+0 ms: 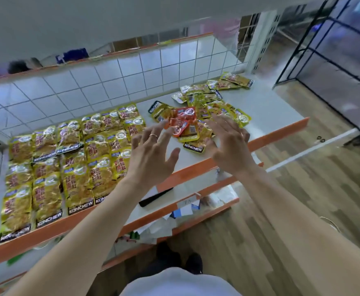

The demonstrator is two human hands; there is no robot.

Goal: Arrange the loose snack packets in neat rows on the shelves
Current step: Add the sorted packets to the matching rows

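Yellow foil everywhere on the left: rows of snack packets (68, 159) lie flat and overlapping on the white shelf (271, 107), long axes running front to back. Each black band at the front end reads KONCHEW. The red characters on the packet faces are too blurred to read.

Moving right, the left hand (151, 152), with a ring (153, 136) on one finger, hovers palm down with its fingers spread wide, holding nothing. Its fingertips point at an orange-red packet (182, 120) lying askew just beyond them.

That packet tops the loose pile (213, 103), a jumble of yellow packets pointing every which way, one showing KONCHEW upside down. The pile sits ahead of both hands and a touch right of centre, trailing off toward the shelf's back right corner.

The right hand (230, 146) is also splayed and empty, and looks the nearer of the two. Its fingers overlap the pile's near edge, and a KONCHEW-banded packet (194, 147) lies beside its thumb. I'd judge that one the easiest first pick.
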